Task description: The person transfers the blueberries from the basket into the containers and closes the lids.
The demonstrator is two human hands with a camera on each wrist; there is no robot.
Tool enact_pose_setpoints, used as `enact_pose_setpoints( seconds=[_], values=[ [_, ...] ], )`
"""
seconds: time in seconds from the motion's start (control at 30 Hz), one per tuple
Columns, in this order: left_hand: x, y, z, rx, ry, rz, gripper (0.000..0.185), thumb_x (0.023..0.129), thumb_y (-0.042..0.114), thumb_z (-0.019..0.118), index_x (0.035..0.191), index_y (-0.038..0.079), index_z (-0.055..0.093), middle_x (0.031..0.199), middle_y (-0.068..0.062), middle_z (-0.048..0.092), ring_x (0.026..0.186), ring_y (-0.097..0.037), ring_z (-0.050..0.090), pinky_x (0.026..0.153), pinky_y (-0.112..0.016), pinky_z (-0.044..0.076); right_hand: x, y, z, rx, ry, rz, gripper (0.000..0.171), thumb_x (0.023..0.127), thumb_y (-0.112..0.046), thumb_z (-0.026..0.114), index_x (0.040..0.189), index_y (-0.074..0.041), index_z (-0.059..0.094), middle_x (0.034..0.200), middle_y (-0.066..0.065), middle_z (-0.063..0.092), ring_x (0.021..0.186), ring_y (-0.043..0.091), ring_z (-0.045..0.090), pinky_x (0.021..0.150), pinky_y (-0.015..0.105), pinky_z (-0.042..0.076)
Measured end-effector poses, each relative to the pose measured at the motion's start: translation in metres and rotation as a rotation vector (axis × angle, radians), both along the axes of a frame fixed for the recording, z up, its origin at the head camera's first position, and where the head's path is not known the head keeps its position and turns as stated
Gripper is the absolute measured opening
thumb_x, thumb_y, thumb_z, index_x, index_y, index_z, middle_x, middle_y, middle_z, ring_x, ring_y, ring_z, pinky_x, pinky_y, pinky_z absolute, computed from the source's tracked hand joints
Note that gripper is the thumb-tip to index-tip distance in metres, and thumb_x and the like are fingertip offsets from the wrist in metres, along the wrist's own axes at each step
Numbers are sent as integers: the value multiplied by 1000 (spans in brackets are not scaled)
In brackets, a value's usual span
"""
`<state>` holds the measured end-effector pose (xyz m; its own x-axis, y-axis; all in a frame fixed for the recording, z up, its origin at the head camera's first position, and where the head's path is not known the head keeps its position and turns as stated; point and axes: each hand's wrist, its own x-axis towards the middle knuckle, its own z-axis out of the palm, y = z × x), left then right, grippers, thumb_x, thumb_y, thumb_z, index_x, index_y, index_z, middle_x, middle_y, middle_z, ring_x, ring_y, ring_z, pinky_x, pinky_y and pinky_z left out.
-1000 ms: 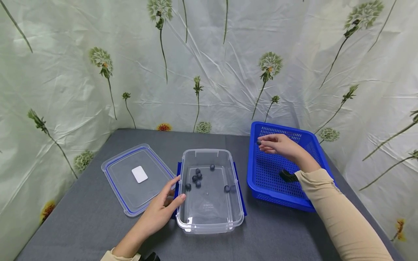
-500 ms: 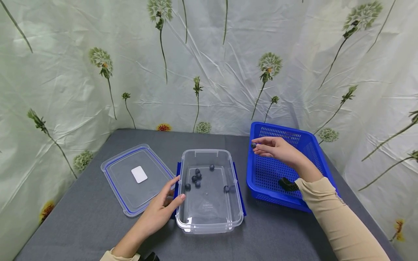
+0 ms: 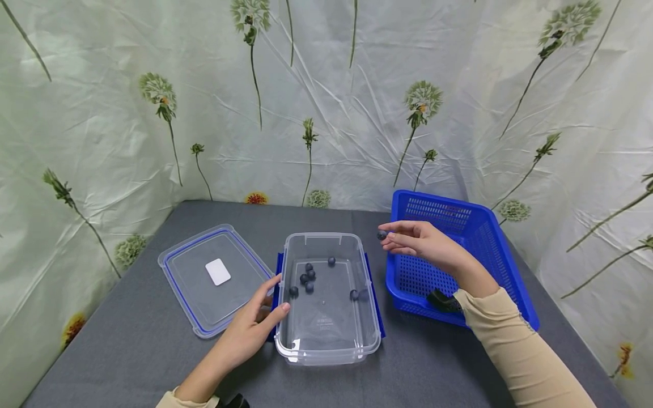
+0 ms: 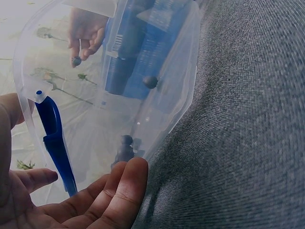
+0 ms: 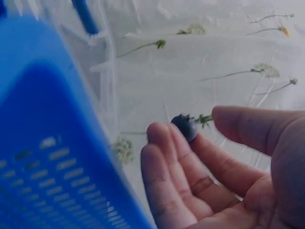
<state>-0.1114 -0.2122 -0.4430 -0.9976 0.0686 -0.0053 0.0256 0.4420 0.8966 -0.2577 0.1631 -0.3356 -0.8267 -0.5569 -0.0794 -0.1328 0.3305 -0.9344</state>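
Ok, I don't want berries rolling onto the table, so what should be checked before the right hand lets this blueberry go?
1. Blueberry pinched in the right hand: ok.
2. Berry above the clear container: not ok, it is over the gap between the container and the blue basket.
3. Container open, lid lying beside it: ok.
4. Left hand resting on the container's left side: ok.
5. Room inside among the blueberries in the container: ok.

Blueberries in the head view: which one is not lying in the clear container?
The blueberry pinched at the fingertips of the right hand, held in the air between the blue basket and the clear container. The others lie on the container's floor.
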Motion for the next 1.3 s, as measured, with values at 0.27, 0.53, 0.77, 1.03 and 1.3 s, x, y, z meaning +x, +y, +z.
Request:
enact_pose_setpoints(
  seconds=[0.27,0.53,0.77,1.03,1.3],
  values=[
    [1,-1,1,2,-7,-4,66,106,38,68,165,33,39,129,-14,73,106,-20,76,92,-48,60,6,-11,-2,-38,-31,15,49,113,-17,56,154,9,48,122,2,73,116,13,73,102,25,57],
    [0,-1,0,8,-9,-7,66,106,38,68,165,34,39,128,-13,73,105,-19,76,92,-46,60,9,-24,-6,-32,-44,43,48,114,-18,54,155,6,49,132,23,70,116,13,73,104,28,57],
    [0,-2,1,10,8,-24,66,107,38,67,166,32,39,127,-13,73,104,-17,76,91,-44,59,9,-36,-11,-34,-64,62,48,114,-18,55,155,6,49,133,19,71,121,22,72,108,37,57],
    [0,-2,0,15,14,-29,66,107,37,67,166,30,38,127,-14,73,105,-19,76,90,-44,59,11,-50,-14,-27,-76,82,47,114,-20,55,155,3,51,140,26,67,128,32,70,109,38,56],
    [0,-2,-2,13,25,-27,65,107,37,67,165,32,39,130,-14,73,110,-22,76,92,-43,60,12,-61,-16,-16,-90,109,47,114,-19,55,155,3,52,134,20,72,128,33,70,110,41,56]
  ],
)
